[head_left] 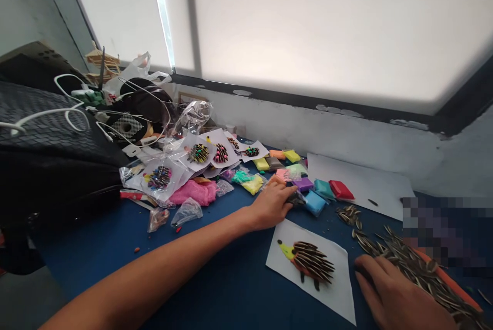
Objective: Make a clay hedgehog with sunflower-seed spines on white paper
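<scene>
My left hand [271, 204] reaches in among the wrapped clay packets, its thumb and fingers closed around a small black clay packet [296, 198]. Just below it lies a white paper sheet [339, 301] carrying a hedgehog figure [308, 260]. This figure has a yellow-green clay face, a dark nose, an orange-brown body, and striped sunflower seeds as spines and legs. At the sheet's right edge rests my right hand [400, 291], loosely bent, thumb and forefinger apart, nothing seen in it. Beside that hand spreads a pile of sunflower seeds [419, 268].
Coloured packets, including a blue packet [316, 202] and a red packet [341, 189], lie near the wall. Finished hedgehog cards [220, 152] overlap at back left, by a pink cloth [194, 192]. A black bag [54, 155] and white cables stand left. Blank paper [362, 181] lies behind.
</scene>
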The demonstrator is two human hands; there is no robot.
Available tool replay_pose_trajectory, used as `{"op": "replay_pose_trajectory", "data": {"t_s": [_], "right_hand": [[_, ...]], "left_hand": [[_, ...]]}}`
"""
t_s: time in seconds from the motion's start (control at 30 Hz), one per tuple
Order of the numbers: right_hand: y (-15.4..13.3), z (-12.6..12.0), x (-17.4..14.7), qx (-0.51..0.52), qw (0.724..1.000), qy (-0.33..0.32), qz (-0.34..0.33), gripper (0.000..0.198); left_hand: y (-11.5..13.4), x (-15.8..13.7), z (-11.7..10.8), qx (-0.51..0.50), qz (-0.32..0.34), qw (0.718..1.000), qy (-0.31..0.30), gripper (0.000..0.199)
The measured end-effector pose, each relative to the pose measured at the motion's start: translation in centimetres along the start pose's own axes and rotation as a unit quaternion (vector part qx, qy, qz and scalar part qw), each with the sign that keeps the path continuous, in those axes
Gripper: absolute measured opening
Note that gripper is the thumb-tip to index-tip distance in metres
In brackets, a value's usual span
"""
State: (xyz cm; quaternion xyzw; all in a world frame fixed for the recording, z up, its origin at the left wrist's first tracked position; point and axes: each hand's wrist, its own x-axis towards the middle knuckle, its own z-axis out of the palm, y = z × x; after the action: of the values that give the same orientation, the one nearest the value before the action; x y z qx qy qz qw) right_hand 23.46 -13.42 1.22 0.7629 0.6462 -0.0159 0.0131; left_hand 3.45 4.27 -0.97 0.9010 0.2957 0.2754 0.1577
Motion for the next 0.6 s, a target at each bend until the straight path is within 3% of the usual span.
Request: {"op": "replay_pose_trajectory", "data": {"t_s": [0.23, 0.4, 0.6], "right_hand": [[0.0, 0.1, -0.2, -0.015, 1.0, 0.025, -0.001, 0.035], [0.0, 0.0, 0.0, -0.007, 1.0, 0.003, 0.009, 0.038], [0.6, 0.6, 0.2, 0.009, 0.999, 0.04, -0.017, 0.039]], "left_hand": [[-1.9, 0.6, -0.1, 0.081, -0.04, 0.996, -0.008, 0.038], [-1.6, -0.3, -0.7, 0.073, -0.031, 0.996, 0.037, 0.044], [-0.7, 0.1, -0.7, 0.005, 0.023, 0.997, 0.075, 0.02]]}}
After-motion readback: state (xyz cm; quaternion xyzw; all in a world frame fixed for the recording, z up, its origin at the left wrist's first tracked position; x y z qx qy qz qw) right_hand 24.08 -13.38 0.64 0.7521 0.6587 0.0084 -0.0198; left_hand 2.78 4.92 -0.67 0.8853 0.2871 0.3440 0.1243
